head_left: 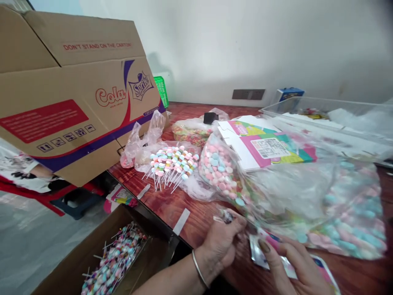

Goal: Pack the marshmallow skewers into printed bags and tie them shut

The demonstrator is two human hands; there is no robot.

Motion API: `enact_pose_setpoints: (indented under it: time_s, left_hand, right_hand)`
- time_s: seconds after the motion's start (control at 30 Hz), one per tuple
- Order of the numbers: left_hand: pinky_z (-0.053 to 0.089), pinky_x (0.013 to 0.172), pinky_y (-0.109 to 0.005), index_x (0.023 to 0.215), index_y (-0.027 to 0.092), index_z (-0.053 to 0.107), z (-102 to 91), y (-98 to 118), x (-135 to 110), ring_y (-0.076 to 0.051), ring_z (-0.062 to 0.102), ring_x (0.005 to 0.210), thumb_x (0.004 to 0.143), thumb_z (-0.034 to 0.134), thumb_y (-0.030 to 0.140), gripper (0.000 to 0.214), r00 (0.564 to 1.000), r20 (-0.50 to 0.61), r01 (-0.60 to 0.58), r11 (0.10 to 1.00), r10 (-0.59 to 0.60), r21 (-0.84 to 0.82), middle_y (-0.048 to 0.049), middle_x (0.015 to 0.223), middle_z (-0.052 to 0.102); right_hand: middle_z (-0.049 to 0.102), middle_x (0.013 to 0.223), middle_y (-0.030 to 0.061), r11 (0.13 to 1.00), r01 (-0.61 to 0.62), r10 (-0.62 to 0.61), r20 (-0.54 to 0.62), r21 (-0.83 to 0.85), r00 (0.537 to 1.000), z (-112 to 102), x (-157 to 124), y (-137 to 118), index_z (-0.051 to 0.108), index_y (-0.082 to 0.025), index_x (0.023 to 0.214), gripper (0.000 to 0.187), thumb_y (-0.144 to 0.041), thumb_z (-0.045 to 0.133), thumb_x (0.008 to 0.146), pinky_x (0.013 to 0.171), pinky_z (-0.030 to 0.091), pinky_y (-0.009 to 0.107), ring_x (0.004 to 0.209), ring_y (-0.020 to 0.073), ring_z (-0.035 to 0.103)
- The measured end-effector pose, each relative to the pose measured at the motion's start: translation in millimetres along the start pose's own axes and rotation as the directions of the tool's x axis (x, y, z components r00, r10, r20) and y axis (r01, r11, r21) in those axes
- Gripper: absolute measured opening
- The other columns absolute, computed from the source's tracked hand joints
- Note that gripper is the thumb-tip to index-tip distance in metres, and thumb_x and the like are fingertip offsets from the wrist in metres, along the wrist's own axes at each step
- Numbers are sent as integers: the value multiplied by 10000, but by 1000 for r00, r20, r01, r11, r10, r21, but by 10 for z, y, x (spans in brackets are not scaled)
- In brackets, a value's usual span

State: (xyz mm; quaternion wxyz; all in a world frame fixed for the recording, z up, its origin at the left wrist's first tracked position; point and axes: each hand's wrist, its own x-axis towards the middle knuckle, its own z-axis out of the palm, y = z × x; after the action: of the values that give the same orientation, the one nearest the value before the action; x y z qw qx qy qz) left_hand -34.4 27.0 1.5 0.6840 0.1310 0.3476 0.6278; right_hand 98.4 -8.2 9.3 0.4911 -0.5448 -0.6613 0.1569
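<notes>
Partly blurred, left hand point(222, 239) pinching small wrapper point(226, 216), right hand point(296, 266) cut off

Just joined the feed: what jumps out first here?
The big tilted Cola and Sprite carton fills the upper left. Pastel lollipops lie in heaps and clear bags across the red-brown table. At the bottom edge, the left hand and right hand work a small packet.

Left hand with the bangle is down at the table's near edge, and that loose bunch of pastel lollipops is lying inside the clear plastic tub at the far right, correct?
Not quite. In the head view the left hand with the bangle is at the table's near edge, but the bunch of lollipops lies on a plastic bag on the table, not in the clear tub.
</notes>
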Motion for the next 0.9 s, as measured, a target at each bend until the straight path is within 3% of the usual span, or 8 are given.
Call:
enact_pose_setpoints:
  time_s: [0.17, 0.27, 0.4, 0.53, 0.67, 0.77, 0.8, 0.9]
  left_hand:
    - [315, 454, -162, 656, 154, 515, -606, 912, 170, -26, 375, 458, 548, 892, 215, 397, 929, -278, -296, 941, 244, -163, 80, 545, 468]
    - [320, 453, -156, 659, 153, 508, -922, 1358, 158, -25, 365, 462, 693, 803, 149, 297, 897, -343, -376, 887, 277, -269, 80, 552, 428]
    - [323, 442, -153, 650, 142, 500, -1116, 1563, 118, -27, 353, 461, 821, 668, 106, 243, 878, -428, -388, 841, 213, -378, 61, 574, 417]
    - [327, 442, -148, 708, 133, 531, -1158, 1523, 147, -27, 356, 476, 878, 591, 112, 181, 921, -367, -306, 830, 133, -466, 31, 643, 459]
    - [318, 440, -152, 726, 128, 544, -1130, 1407, 195, -28, 363, 482, 856, 630, 134, 157, 962, -262, -203, 852, 80, -483, 26, 653, 468]
    - [317, 444, -163, 693, 135, 534, -1057, 1271, 226, -35, 367, 483, 781, 723, 142, 209, 979, -197, -138, 864, 46, -484, 43, 611, 443]
    - [315, 443, -167, 686, 137, 533, -1021, 1214, 237, -36, 366, 482, 750, 755, 142, 230, 984, -174, -115, 867, 34, -484, 48, 603, 441]
    - [287, 428, -171, 698, 141, 544, -865, 1005, 277, -34, 353, 470, 674, 817, 135, 275, 995, -96, -37, 878, -10, -478, 59, 594, 451]
  right_hand:
    - [702, 1028, 66, 867, -355, 300, 202, 350, 932, 800, 460, -485, 698, -239, 908, 276, -474, 650, 772, 912, 466, 397, 1046, 267, 614]
    - [720, 885, 67, 537, -726, 416, 613, 430, 671, 1530, 668, -734, 695, -207, 844, 278, -416, 724, 663, 614, 540, 322, 813, 240, 675]
    - [667, 655, 33, 380, -838, 424, 731, 392, 535, 2371, 747, -887, 611, -178, 723, 260, -429, 667, 688, 343, 431, 257, 410, 147, 572]
    - [620, 618, -6, 286, -855, 479, 708, 433, 519, 2756, 742, -903, 529, -194, 705, 282, -462, 614, 731, 347, 402, 213, 379, 97, 512]
    - [520, 556, -67, 295, -808, 509, 631, 510, 585, 2548, 779, -880, 558, -195, 791, 289, -483, 579, 769, 359, 342, 182, 385, 74, 443]
    - [480, 526, -79, 377, -757, 490, 578, 534, 652, 1911, 774, -766, 632, -185, 874, 316, -481, 623, 764, 387, 347, 179, 417, 80, 446]
    - [487, 508, -69, 445, -732, 469, 562, 516, 681, 1623, 744, -693, 662, -176, 865, 313, -466, 660, 749, 394, 364, 187, 429, 93, 467]
    - [649, 642, 11, 926, -306, 222, 339, 219, 914, 680, 530, -371, 725, -216, 920, 279, -444, 583, 845, 575, 518, 212, 714, 187, 677]
